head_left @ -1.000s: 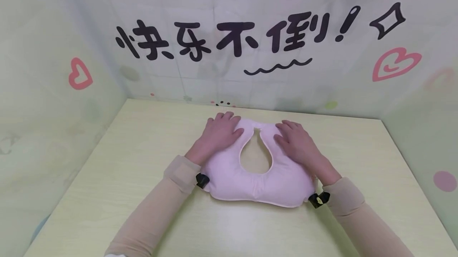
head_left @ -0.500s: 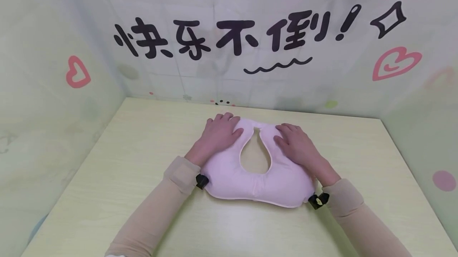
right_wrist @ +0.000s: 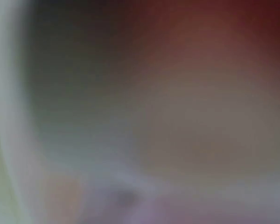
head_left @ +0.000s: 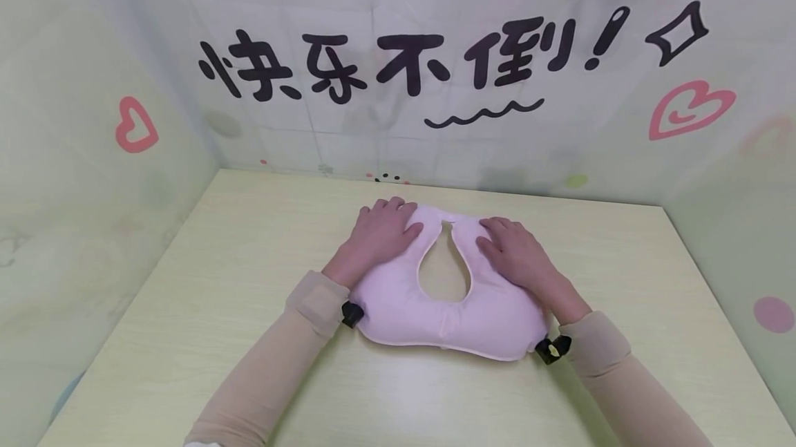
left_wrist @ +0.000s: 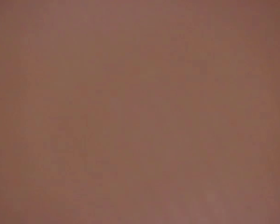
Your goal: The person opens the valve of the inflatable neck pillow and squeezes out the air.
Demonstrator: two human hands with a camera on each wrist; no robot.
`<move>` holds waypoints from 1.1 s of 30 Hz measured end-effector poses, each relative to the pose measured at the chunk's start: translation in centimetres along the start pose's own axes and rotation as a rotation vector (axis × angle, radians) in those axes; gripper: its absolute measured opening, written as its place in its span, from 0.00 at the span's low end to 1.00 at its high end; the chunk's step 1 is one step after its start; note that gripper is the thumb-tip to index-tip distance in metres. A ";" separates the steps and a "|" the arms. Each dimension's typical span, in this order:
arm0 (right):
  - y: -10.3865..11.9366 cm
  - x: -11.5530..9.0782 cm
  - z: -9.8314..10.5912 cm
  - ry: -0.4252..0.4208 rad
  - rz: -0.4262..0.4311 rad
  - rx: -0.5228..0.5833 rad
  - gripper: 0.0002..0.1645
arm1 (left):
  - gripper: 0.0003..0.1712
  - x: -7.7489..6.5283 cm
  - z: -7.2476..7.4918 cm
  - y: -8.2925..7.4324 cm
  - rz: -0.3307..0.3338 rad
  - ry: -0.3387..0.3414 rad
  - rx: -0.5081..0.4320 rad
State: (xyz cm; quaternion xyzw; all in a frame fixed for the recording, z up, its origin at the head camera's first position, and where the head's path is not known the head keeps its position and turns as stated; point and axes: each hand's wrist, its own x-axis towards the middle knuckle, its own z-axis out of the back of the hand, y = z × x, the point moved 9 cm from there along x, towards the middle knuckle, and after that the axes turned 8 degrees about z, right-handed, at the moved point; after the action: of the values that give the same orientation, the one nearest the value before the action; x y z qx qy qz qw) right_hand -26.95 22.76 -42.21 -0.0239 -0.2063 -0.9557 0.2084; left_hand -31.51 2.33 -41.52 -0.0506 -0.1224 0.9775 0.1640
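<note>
Position: the pink pillow (head_left: 448,326) lies flat on the table (head_left: 236,281), between the two hands and in contact with both. From its centre, the left hand (head_left: 383,231) is at 10 o'clock and the right hand (head_left: 517,252) at 2 o'clock. Neither is nearer; each rests on the pillow's upper surface. The long axis runs roughly 9 to 3 o'clock, the 3 o'clock end slightly closer to the person.

Hands: neither is clenched. Both appear relaxed, palms down, fingers laid over the pillow toward 12 o'clock. Whether any fingertip hooks beneath the far edge cannot be told; both wrist views are too blurred to settle it.

Condition: the pillow appears plump and soft, judged likely to dent under pressure. It has a teardrop hole, narrow end at 12 o'clock, through which tabletop shows. Its outline is broad at 6 o'clock and narrower at 12. A pale seam follows the lower edge; light creasing shows below the hole.
</note>
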 end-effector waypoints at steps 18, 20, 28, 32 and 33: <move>1.3 -1.5 3.3 -0.151 -0.007 0.015 0.31 | 0.30 -2.0 3.4 -0.3 -0.028 -0.085 -0.020; 1.5 -1.9 3.6 -0.159 -0.014 0.019 0.31 | 0.30 -2.6 3.5 -0.6 -0.046 -0.092 -0.016; 1.7 -2.9 2.6 -0.139 -0.050 -0.009 0.31 | 0.30 -4.0 2.3 -1.2 -0.098 -0.092 0.007; 1.5 -2.9 1.5 -0.109 -0.061 -0.042 0.32 | 0.31 -4.0 1.4 -1.2 -0.099 -0.071 0.042; 1.6 -2.9 1.3 -0.102 -0.057 -0.051 0.32 | 0.31 -4.0 1.3 -1.1 -0.098 -0.067 0.046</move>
State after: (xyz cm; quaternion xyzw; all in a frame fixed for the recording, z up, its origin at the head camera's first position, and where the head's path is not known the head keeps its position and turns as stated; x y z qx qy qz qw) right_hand -23.72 23.11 -40.78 -0.0719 -0.1930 -0.9638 0.1696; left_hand -27.56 1.74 -39.79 -0.0080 -0.1076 0.9720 0.2088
